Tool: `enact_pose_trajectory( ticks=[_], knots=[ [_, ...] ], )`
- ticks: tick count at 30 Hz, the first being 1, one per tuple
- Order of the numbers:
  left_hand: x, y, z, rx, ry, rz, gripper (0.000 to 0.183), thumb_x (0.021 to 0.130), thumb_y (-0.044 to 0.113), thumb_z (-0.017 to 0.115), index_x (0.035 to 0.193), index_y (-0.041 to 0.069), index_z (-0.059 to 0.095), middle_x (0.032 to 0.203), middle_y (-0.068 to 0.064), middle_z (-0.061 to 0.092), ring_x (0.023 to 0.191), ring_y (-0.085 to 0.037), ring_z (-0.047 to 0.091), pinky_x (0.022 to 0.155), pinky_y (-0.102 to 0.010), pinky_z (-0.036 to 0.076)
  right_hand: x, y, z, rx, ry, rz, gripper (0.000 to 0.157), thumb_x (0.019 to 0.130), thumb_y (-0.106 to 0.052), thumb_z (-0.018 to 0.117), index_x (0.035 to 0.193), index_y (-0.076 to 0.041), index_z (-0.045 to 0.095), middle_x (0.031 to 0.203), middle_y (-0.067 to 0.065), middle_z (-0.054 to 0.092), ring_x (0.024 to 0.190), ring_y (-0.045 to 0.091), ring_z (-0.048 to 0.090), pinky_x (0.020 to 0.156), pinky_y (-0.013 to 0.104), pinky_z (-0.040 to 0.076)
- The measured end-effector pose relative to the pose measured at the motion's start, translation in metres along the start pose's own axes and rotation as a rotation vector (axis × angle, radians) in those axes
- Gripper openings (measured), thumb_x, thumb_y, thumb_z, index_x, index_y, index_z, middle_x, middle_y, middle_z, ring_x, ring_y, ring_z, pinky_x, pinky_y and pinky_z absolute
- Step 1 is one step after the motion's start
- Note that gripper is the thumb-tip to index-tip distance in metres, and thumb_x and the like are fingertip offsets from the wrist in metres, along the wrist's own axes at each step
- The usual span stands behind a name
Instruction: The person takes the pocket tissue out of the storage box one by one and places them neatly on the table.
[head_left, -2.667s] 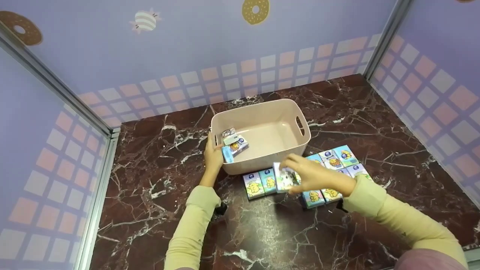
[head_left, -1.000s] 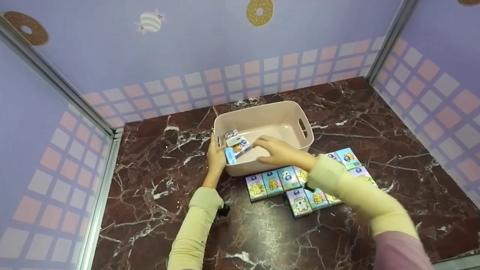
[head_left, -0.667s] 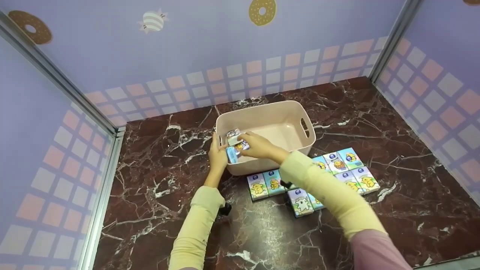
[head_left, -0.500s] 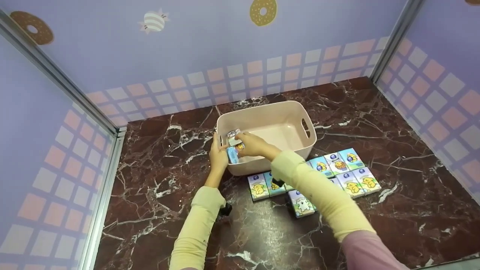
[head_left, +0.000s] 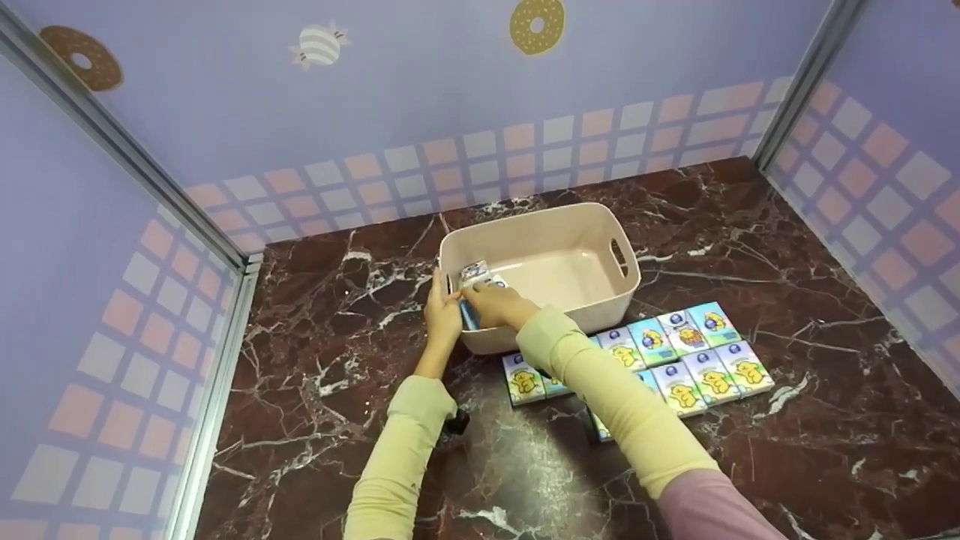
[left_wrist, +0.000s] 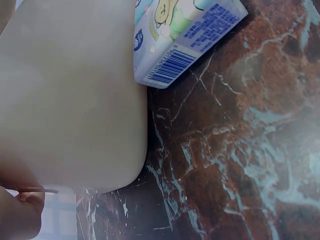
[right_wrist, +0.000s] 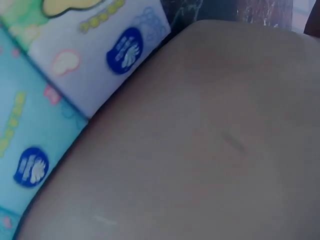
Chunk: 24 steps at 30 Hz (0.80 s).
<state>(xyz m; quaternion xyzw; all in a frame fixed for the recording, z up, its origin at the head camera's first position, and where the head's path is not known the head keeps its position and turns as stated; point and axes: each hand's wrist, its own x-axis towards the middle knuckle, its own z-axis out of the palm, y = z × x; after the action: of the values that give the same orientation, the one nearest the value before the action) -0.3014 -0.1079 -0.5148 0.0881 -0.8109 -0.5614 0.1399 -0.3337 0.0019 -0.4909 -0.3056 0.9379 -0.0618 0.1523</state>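
A cream plastic bin (head_left: 540, 229) stands on the dark marbled table in the head view. My left hand (head_left: 444, 311) grips its left end at the handle slot; in the left wrist view, fingers (left_wrist: 21, 212) reach to that slot. Inside the bin, my right hand (head_left: 499, 306) holds a printed tissue pack, largely covered by the fingers, at the left end. Next to it a blue tissue pack (head_left: 469, 315) leans at the left wall, and a white tissue pack (head_left: 474, 272) lies behind. The right wrist view is filled mainly by the bin's outer wall (right_wrist: 200, 140).
Several tissue packs (head_left: 748, 373) with cartoon animals lie in two rows in front and to the right of the bin, partly under my right sleeve. One tissue pack (left_wrist: 170, 55) sits close against the bin's wall. Purple patterned panels (head_left: 420, 82) enclose the table's back and sides.
My right hand has put down a white pack in the front row, then moved left into the bin and onto the packs there. My left hand keeps its grip.
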Motion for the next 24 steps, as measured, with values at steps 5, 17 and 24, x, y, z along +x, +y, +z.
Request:
enact_pose_trajectory(
  ticks=[5,17,24],
  knots=[
    [-0.001,0.001,-0.002,-0.026,-0.013,-0.027,0.066,0.076,-0.009,0.037,0.139,0.005,0.026,0.136,-0.018,0.039,0.101,-0.03,0.058,0.092,-0.037,0.042,0.0,-0.002,0.001,0.01,-0.05,0.039,0.063,0.08,-0.03,0.059,0.136,-0.017,0.033,0.129,0.017,0.043,0.115,0.033,0.046,0.088,0.047,0.042],
    [-0.004,-0.004,0.003,0.003,0.012,0.071,0.063,0.076,-0.008,0.039,0.138,0.003,0.029,0.129,-0.019,0.046,0.096,-0.03,0.06,0.095,-0.039,0.038,-0.004,0.024,0.004,0.31,0.037,0.01,0.056,0.064,-0.019,0.072,0.109,-0.001,0.044,0.105,0.013,0.055,0.094,0.026,0.053,0.085,0.037,0.044],
    [0.007,-0.026,0.009,-0.008,0.048,0.11,0.066,0.075,-0.006,0.039,0.138,0.009,0.03,0.127,-0.016,0.049,0.09,-0.025,0.061,0.095,-0.035,0.038,-0.017,0.039,-0.015,0.547,0.167,-0.052,0.072,0.056,-0.008,0.076,0.118,0.002,0.04,0.108,0.016,0.055,0.097,0.027,0.053,0.09,0.037,0.042]
  ],
)
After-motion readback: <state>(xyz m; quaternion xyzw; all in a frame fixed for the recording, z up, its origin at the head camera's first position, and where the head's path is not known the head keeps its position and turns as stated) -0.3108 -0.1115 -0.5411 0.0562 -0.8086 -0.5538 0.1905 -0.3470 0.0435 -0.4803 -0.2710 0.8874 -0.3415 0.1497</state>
